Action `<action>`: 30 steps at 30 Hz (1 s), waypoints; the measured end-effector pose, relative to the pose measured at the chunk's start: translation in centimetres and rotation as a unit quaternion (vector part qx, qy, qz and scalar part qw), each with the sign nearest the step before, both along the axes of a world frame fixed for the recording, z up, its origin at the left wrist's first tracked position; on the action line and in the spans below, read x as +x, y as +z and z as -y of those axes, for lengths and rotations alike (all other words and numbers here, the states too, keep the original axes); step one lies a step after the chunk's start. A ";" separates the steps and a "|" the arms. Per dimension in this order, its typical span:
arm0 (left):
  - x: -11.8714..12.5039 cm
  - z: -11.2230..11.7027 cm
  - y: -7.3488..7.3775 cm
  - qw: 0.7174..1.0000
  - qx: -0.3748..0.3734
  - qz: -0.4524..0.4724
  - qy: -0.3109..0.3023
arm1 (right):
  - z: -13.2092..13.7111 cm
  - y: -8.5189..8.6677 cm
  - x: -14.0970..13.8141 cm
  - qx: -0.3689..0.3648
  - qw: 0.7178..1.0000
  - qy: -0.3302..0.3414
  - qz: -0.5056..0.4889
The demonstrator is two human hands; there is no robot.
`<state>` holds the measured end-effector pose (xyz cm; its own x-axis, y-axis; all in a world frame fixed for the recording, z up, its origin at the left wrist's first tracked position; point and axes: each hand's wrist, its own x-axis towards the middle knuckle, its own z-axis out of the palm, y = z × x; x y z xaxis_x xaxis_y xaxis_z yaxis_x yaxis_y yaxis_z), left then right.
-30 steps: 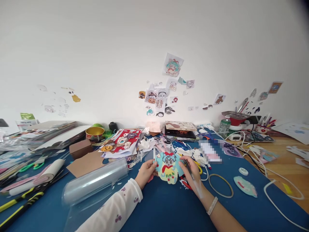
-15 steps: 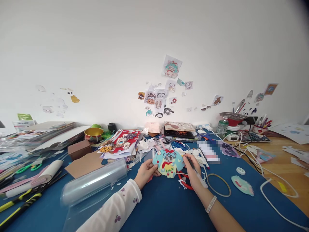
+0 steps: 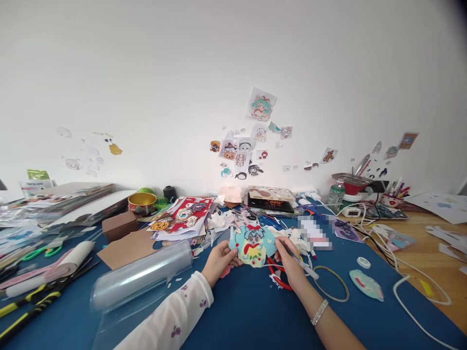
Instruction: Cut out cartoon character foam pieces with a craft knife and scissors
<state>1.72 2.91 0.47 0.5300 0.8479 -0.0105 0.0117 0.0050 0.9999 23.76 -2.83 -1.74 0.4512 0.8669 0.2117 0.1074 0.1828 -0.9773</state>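
Observation:
A light-blue cartoon cutout [image 3: 254, 247], with a blue-haired figure and a red bow on top, is held up over the blue table. Pinched at its left edge are the fingers of my left hand [image 3: 220, 262]. At the opposite edge, my right hand [image 3: 288, 260] grips the cutout and also keeps a slim pen-like tool [image 3: 308, 269] in the palm, its pale end pointing back toward the wrist. Red curved handles [image 3: 280, 281] lie just below my right hand, partly hidden. A small pink piece [image 3: 226, 271] shows beside my left fingers.
A clear film roll [image 3: 142, 274] lies left of my left arm. Printed sheets [image 3: 182, 216] and paper scraps [image 3: 219, 218] pile up behind. To the right are a tape ring [image 3: 331, 284], another pale-blue cutout [image 3: 367, 285] and a white cable [image 3: 412, 311].
The view has tilted up slightly. My right hand has shifted a little to the left along the cutout's edge, and the pen-like tool's pale end has swung outward to the right.

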 end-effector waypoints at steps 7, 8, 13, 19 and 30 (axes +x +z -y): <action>0.0 -0.1 -0.1 1.000 -0.006 -0.004 0.003 | 0.1 -0.1 0.1 -0.012 1.000 0.023 0.004; -0.1 -0.1 -0.1 1.000 -0.004 -0.003 0.003 | 0.1 -0.1 0.1 -0.012 1.000 0.023 0.004; -0.2 -0.2 -0.1 1.000 0.013 -0.001 0.002 | 0.1 0.0 0.0 -0.011 1.000 0.023 -0.001; -0.3 -0.6 -0.7 0.999 0.047 0.011 -0.005 | 0.3 0.3 -0.1 -0.020 0.999 0.029 -0.023; -0.3 -1.9 -1.6 0.983 0.171 0.072 0.006 | 0.0 0.3 -0.4 -0.026 0.987 0.060 -0.148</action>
<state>1.43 4.77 -1.10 0.4951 0.7951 0.3503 -0.1284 -0.3318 0.9346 23.39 -2.79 -1.43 0.3801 0.9241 0.0393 -0.2042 0.1253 -0.9709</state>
